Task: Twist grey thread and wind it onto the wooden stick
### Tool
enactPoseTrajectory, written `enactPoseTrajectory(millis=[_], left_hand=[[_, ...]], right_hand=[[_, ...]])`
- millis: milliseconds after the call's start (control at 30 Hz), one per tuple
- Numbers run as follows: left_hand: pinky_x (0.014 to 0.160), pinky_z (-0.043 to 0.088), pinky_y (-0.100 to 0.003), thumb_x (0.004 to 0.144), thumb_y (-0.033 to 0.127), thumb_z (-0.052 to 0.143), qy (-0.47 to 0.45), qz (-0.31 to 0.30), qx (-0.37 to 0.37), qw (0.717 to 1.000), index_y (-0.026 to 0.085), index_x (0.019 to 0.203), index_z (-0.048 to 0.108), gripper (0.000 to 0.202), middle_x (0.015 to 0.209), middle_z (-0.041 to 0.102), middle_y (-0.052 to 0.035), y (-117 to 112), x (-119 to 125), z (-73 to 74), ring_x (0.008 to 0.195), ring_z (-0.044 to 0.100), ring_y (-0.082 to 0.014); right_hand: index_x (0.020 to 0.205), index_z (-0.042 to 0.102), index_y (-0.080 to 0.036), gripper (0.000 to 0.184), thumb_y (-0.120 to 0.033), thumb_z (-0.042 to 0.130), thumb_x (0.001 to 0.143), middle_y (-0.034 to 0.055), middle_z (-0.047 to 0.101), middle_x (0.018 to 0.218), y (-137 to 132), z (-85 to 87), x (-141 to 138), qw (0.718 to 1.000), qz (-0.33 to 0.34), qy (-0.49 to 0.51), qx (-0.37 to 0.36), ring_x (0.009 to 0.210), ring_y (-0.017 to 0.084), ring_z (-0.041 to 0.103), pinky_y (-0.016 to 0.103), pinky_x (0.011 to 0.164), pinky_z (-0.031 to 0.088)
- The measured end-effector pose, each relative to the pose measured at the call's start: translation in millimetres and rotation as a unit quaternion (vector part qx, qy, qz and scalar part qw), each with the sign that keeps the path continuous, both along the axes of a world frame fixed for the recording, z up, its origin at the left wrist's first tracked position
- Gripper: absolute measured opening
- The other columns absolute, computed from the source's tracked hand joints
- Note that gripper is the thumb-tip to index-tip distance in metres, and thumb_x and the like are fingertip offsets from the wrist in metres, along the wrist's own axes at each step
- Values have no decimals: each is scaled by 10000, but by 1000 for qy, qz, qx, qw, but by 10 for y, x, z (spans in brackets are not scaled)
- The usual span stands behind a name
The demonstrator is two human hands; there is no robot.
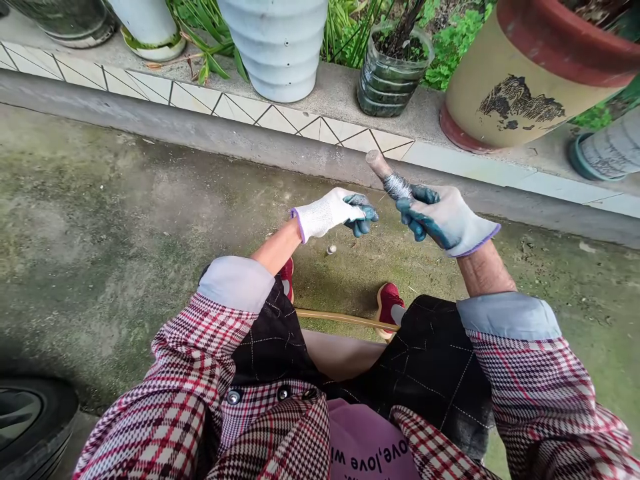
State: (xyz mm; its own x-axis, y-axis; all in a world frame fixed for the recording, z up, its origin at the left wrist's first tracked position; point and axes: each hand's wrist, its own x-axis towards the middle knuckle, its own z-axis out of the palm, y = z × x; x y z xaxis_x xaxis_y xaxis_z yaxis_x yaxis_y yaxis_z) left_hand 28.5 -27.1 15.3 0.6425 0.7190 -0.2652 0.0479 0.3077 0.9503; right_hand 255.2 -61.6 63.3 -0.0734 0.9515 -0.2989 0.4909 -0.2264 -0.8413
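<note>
My right hand, in a white glove with dark blue-green coated fingers, grips a short wooden stick. Thin silvery wire is wound in a coil around the stick, just above my fingers. The stick tilts up and to the left. My left hand, gloved the same way, is closed a little to the left of the coil, its fingertips pinched together. Whatever lies in that pinch is too small to make out. Both hands are held above the ground in front of my knees.
A tiled ledge runs across ahead, carrying a white ribbed pot, a cut plastic bottle planter and a large tan-and-red pot. A small pale object lies on the concrete. A tyre stands at lower left.
</note>
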Motion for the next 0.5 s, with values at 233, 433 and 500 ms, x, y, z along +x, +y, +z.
enactPoseTrajectory(millis=[233,433,500], left_hand=[[522,361,-258,829,207,774,110,-46,63,991,147,729,675,153,603,578,9,16,-136,27,496,457,-80],[541,274,-276,751,151,717,181,-76,126,972,161,671,644,109,592,533,31,47,-89,-119,526,396,-80],[544,278,-289,766,160,676,208,-89,133,965,169,704,659,64,594,543,26,54,-57,-183,521,405,-91]], right_hand=[[845,706,-169,398,-492,902,721,-3,620,617,-88,120,37,967,189,44,-163,427,82,484,216,369,384],[978,802,-201,243,-391,739,841,-9,612,613,-73,-32,-25,924,299,-177,-160,478,113,498,253,446,339],[933,807,-201,198,-354,712,848,-2,595,568,-26,-136,-32,903,301,-285,-115,473,132,497,282,477,332]])
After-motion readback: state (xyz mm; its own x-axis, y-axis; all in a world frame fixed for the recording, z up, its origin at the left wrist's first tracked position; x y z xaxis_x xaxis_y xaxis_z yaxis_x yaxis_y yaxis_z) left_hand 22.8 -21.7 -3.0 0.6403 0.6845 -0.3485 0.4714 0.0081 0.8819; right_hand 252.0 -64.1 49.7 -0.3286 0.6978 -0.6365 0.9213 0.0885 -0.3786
